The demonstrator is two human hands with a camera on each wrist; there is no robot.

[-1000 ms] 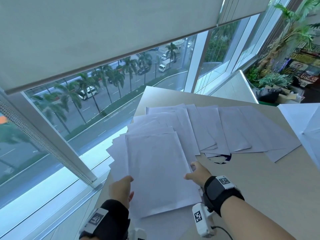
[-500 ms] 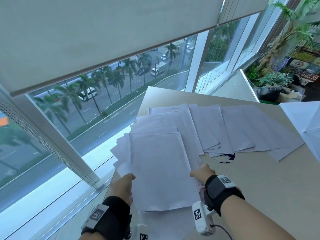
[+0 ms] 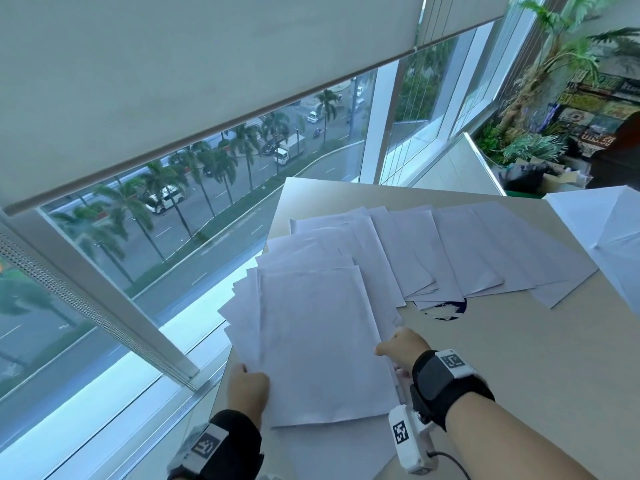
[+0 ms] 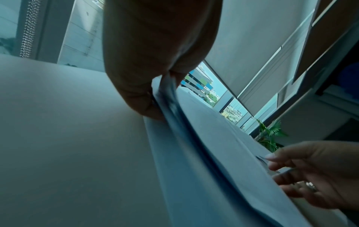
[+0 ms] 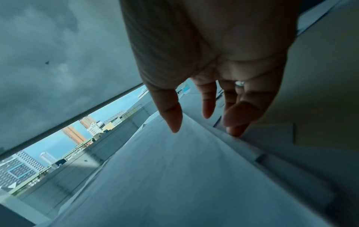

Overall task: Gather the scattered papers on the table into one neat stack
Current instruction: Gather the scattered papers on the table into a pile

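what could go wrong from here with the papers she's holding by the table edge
1. The gathered stack sticks out past the table edge on the window side; loose sheets may slide off.
2. The left hand only pinches a corner, and the right hand rests with fairly straight fingers, so the uneven sheets may fan out.
3. Pulling nearer may drag the fanned sheets askew.

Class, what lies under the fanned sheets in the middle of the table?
Under the fanned sheets a dark blue round mark peeks out on the table. Only its near edge shows; the rest, and anything else beneath, is covered.
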